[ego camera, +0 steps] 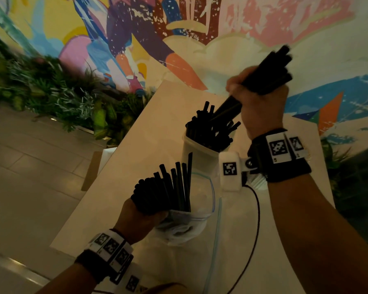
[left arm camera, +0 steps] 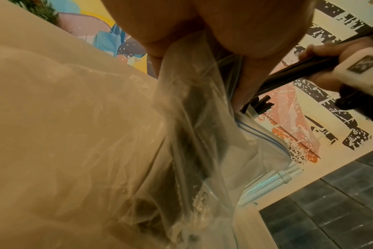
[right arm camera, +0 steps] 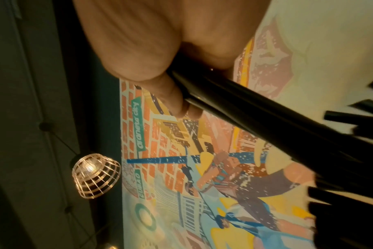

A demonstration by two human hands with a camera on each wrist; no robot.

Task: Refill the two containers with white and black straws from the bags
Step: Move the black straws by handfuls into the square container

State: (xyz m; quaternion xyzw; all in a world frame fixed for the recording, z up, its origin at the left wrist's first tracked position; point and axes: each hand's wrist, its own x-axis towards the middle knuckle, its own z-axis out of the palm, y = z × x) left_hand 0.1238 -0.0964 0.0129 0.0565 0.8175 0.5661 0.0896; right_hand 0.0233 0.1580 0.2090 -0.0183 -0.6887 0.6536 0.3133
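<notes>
A clear plastic container (ego camera: 197, 154) stands on the white table (ego camera: 149, 132), crowded with black straws (ego camera: 210, 129). My right hand (ego camera: 256, 102) grips a bundle of black straws (ego camera: 266, 72) slanted over it, lower ends among those in the container; the same bundle (right arm camera: 256, 114) crosses the right wrist view. My left hand (ego camera: 138, 217) holds a clear zip bag (ego camera: 185, 221) with black straws (ego camera: 168, 187) sticking up out of it. In the left wrist view the bag (left arm camera: 194, 134) hangs crumpled below the palm. No white straws or second container are in view.
A thin black cable (ego camera: 256, 219) runs along the table by my right forearm. A planter of green foliage (ego camera: 51, 90) lines the left side under a painted mural wall (ego camera: 179, 28). Tiled floor (ego camera: 30, 166) lies left of the table.
</notes>
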